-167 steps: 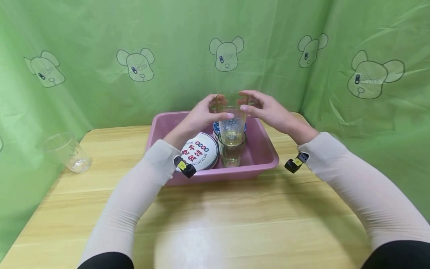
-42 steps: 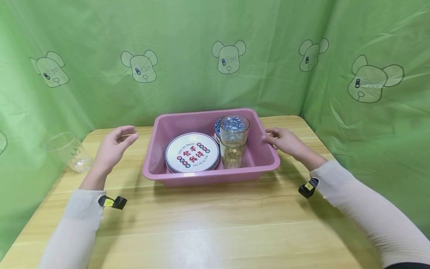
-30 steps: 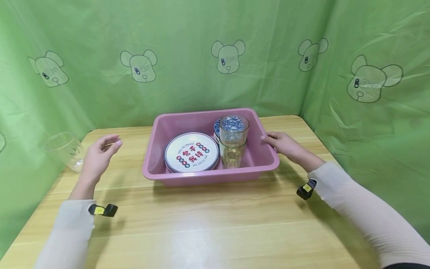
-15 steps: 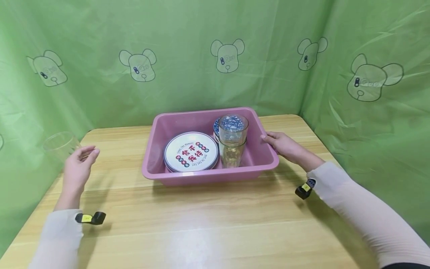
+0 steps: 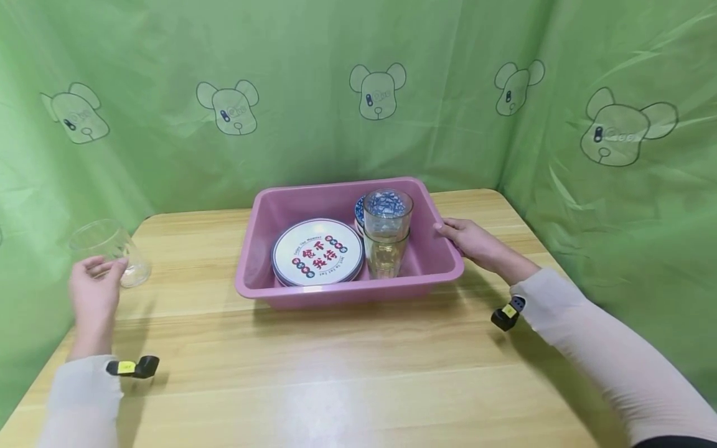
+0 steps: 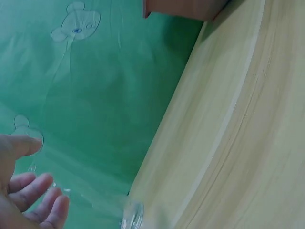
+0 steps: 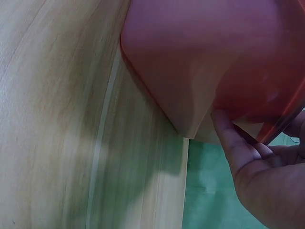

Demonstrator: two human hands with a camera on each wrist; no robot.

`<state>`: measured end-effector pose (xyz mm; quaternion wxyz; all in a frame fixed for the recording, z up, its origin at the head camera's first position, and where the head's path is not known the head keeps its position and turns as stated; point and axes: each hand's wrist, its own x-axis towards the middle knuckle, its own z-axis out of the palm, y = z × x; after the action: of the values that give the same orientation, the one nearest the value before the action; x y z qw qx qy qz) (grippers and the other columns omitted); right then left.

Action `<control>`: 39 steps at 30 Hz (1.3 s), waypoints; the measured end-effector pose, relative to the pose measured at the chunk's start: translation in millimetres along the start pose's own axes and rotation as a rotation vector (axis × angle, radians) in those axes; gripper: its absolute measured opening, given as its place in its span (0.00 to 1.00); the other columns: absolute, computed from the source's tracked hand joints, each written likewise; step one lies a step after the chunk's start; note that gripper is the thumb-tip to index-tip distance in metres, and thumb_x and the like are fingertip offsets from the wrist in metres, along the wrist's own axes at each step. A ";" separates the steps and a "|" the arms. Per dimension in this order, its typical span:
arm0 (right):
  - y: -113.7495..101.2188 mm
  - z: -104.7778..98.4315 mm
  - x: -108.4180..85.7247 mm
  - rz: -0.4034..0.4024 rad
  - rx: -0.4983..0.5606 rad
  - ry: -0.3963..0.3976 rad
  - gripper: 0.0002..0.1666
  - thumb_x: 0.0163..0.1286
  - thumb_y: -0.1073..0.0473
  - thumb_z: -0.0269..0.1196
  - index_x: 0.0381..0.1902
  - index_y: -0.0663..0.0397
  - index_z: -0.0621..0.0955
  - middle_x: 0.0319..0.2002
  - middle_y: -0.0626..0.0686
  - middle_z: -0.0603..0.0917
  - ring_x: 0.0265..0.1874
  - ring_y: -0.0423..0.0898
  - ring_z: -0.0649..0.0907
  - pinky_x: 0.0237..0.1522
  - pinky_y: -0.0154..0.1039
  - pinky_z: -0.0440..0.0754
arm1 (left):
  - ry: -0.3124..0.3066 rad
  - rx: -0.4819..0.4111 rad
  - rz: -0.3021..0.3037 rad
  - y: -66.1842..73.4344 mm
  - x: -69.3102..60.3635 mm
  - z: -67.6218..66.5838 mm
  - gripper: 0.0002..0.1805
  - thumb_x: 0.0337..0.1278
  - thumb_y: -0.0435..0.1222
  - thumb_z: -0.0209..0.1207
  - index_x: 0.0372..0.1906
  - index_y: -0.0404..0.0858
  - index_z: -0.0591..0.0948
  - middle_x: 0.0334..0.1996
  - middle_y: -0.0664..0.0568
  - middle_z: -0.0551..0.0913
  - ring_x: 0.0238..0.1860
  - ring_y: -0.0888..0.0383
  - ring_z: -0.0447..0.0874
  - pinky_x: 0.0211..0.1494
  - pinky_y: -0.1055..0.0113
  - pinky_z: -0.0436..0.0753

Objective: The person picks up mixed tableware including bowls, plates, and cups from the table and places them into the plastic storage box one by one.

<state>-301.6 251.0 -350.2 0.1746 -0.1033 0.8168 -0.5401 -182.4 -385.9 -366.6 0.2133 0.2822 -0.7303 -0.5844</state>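
At the table's left edge stands a clear drinking glass (image 5: 135,269); its base also shows as a faint glass (image 6: 132,215) in the left wrist view. My left hand (image 5: 94,297) is just in front of it, fingers loosely bent and nothing held. In the left wrist view that hand (image 6: 31,198) has thumb and fingers apart. My right hand (image 5: 475,244) grips the right rim of a pink plastic basin (image 5: 347,294); the right wrist view shows a finger against its outer wall. Inside are stacked white plates (image 5: 317,252) with red lettering and two nested glasses (image 5: 385,256).
Blue-and-white patterned dishes (image 5: 360,209) stand behind the nested glasses, partly hidden. The basin sits toward the back of a wooden table (image 5: 336,361). A green curtain (image 5: 302,93) with bear-head prints encloses the back and sides.
Earlier both hands were at the upper glass over the basin. Since then my left hand has moved left and nearer, to the lone glass. My right hand has gone to the basin's right rim and stays there.
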 end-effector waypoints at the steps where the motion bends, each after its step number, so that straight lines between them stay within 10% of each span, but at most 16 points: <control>1: 0.1 -0.1 0.5 -0.002 -0.001 0.000 0.34 0.81 0.50 0.46 0.74 0.68 0.57 0.57 0.73 0.75 0.41 0.46 0.84 0.44 0.38 0.85 | 0.003 0.020 -0.024 0.2 0.8 -2.4 0.26 0.58 0.44 0.67 0.57 0.53 0.67 0.44 0.66 0.71 0.41 0.70 0.70 0.38 0.86 0.74; 6: 1.1 -0.4 1.7 -0.003 -0.005 -0.007 0.35 0.81 0.50 0.46 0.74 0.67 0.56 0.57 0.72 0.75 0.41 0.45 0.84 0.43 0.38 0.85 | -0.004 0.143 -0.101 -0.3 9.6 -11.1 0.54 0.53 0.54 0.66 0.76 0.51 0.44 0.69 0.54 0.57 0.58 0.61 0.66 0.61 0.67 0.74; 10: 1.8 -0.4 2.4 0.001 -0.001 -0.012 0.35 0.81 0.50 0.45 0.75 0.67 0.55 0.58 0.73 0.74 0.43 0.46 0.83 0.44 0.38 0.84 | -0.021 0.172 -0.098 -2.7 18.3 -14.1 0.61 0.52 0.57 0.65 0.77 0.51 0.34 0.76 0.46 0.42 0.73 0.47 0.50 0.76 0.53 0.54; 21: -3.0 2.9 -3.6 -0.001 -0.005 0.002 0.35 0.81 0.50 0.45 0.74 0.67 0.56 0.57 0.72 0.75 0.41 0.44 0.83 0.43 0.37 0.84 | -0.081 0.060 -0.164 -6.9 37.2 -15.1 0.66 0.49 0.56 0.68 0.75 0.60 0.26 0.78 0.52 0.30 0.76 0.49 0.30 0.77 0.52 0.40; 39: -8.0 6.3 -11.6 0.005 -0.016 0.021 0.36 0.81 0.48 0.45 0.75 0.66 0.55 0.58 0.72 0.75 0.43 0.45 0.83 0.44 0.37 0.84 | -0.105 0.097 -0.121 -11.6 60.1 -2.4 0.64 0.50 0.57 0.66 0.77 0.49 0.32 0.78 0.47 0.34 0.77 0.50 0.32 0.77 0.59 0.39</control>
<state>-288.6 246.7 -343.1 0.1662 -0.0970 0.8233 -0.5340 -224.1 -429.2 -378.5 0.1251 0.3046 -0.7496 -0.5742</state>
